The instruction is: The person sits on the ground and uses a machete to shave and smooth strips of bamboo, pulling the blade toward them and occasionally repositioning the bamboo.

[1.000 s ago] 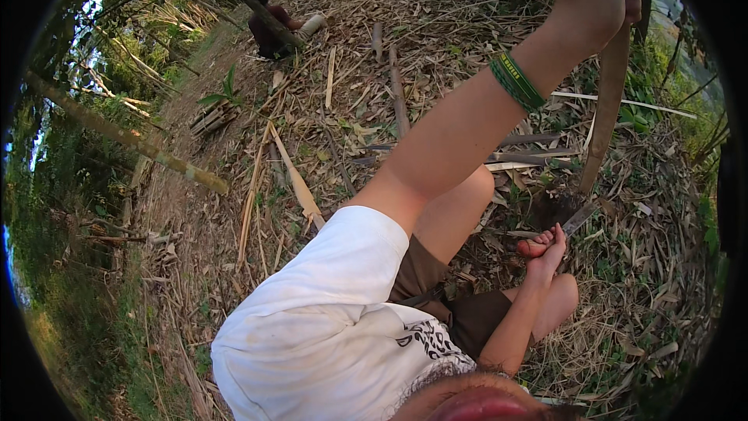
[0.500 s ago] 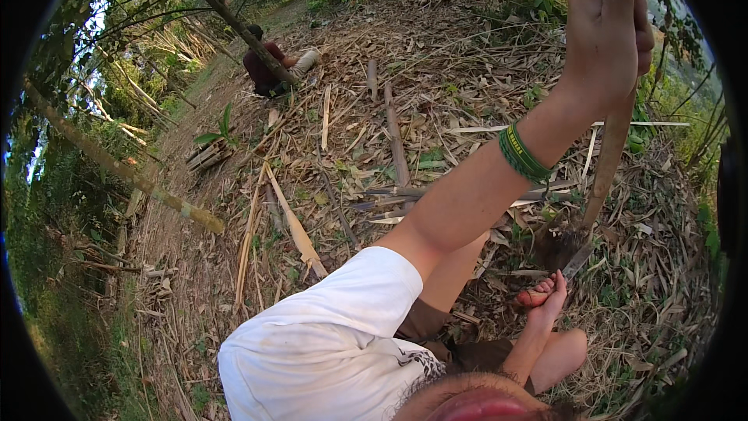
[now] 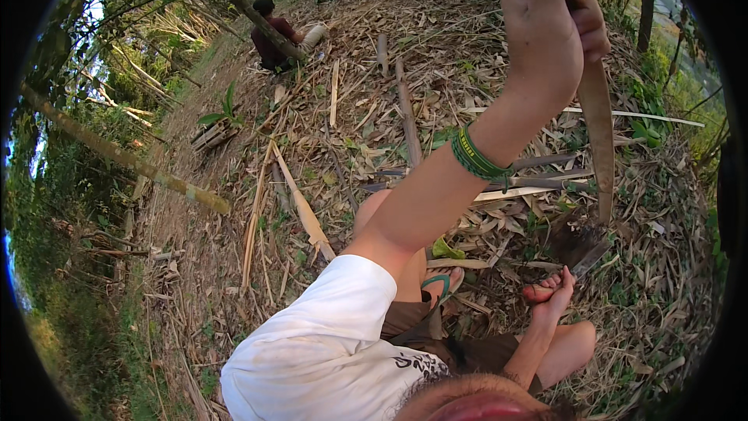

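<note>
1. Leaf litter (image 3: 234, 218) blankets the sloping ground we look down on, split sticks scattered across it.
2. At 11 o'clock we spot a co-worker (image 3: 273, 39), seated beyond a leaning trunk (image 3: 241, 6).
3. A white T-shirt (image 3: 312, 343) fills our foreground at 7 o'clock.
4. Between 2 and 3 o'clock we find a long, curved wooden strip (image 3: 598, 136), upright, its lower end near a dark patch (image 3: 575, 238) of ground.
5. Toward 4 o'clock we see a knife (image 3: 590, 262), its blade angled up to the right, near the strip's foot.
6. At 1 o'clock the left hand (image 3: 549, 31) is raised, fingers wrapped around the strip.
7. At 4 o'clock we see the right hand (image 3: 555, 296) low, fingers curled around the knife's reddish handle (image 3: 536, 293).
8. Between 1 and 2 o'clock, a green woven band (image 3: 477, 156) circles the left forearm.
</note>
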Demonstrator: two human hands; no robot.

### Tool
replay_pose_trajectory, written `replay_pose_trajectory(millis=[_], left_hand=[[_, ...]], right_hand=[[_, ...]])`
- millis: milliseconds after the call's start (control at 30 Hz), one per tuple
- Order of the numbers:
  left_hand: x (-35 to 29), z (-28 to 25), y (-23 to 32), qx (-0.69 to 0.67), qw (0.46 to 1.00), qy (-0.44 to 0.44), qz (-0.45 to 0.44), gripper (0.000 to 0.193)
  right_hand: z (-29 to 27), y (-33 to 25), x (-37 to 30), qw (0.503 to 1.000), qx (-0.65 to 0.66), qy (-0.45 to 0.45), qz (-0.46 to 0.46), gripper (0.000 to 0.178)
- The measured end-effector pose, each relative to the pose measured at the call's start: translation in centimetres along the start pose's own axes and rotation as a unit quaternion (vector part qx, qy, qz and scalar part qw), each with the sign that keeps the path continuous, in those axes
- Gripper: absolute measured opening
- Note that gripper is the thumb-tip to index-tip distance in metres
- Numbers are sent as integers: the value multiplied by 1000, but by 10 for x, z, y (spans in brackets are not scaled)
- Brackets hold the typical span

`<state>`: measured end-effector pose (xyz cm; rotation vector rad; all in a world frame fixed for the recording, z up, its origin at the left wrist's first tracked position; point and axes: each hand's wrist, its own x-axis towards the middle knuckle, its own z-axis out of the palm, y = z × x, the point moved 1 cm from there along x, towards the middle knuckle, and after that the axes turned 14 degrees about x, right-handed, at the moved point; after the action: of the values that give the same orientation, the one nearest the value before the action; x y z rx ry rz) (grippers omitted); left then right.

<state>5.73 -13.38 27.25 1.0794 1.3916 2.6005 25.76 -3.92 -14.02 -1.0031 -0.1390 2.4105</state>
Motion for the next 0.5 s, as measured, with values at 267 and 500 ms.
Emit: replay_pose_trajectory(millis=[267, 500], left_hand=[[-31, -36, 15, -20, 997, 58, 42, 53], [-1, -27, 7, 0, 1000, 0, 22, 52]], right_hand=[[22, 10, -27, 999, 5, 18, 30, 17], [13, 5, -25, 999, 32, -28, 33, 19]])
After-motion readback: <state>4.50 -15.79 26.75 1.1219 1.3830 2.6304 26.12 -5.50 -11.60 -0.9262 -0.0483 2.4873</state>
